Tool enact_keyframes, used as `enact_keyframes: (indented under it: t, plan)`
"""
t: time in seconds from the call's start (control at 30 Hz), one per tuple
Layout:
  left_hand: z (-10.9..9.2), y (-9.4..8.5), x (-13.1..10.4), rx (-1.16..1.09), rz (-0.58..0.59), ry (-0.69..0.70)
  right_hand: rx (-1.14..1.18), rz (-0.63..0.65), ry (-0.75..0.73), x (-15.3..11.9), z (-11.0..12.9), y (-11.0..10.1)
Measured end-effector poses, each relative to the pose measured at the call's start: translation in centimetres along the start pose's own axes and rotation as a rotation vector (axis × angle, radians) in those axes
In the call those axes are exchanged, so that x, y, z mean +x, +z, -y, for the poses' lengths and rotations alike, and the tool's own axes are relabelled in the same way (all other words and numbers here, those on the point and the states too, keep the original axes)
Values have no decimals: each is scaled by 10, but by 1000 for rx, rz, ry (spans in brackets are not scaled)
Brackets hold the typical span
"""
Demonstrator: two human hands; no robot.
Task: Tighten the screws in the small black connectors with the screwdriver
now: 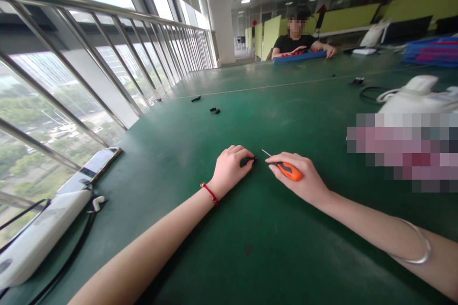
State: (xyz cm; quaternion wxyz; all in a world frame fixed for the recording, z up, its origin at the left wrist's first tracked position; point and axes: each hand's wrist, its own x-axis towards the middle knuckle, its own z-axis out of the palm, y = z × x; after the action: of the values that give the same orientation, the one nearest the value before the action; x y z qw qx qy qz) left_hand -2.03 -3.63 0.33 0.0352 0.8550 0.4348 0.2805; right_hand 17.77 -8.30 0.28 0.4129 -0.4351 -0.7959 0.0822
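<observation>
On the green tabletop (229,248), my left hand (232,167) pinches a small black part (252,158) between thumb and fingertips; its exact kind is too small to make out. A red cord bracelet circles that wrist. My right hand (302,174) is closed around a screwdriver (291,171) with an orange and dark grey handle. The thin metal shaft points up and left, its tip a short way right of the black part and apart from it.
Several small black pieces (214,111) lie farther back. At the left are a phone (96,167), a white device (46,233) and cables beside the railing (107,14). A white object (411,97) stands at the right. Across the table sits a person (295,40) behind a blue tray (300,56).
</observation>
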Motion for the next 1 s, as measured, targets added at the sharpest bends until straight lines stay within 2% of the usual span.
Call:
enact_keyframes:
  t: [0.1,0.2,0.37,1.0]
  plan:
    - [0,1,-1,25,10,27,35,-161,-73,-2,5,-4]
    - [-1,1,-1,19,16,38,82,-223,-63,-6,11,-4]
    - [-2,1,0,9,33,43,79,-208,-137,-9,16,-3]
    - [-2,0,0,10,40,48,78,-183,-104,-10,14,-4]
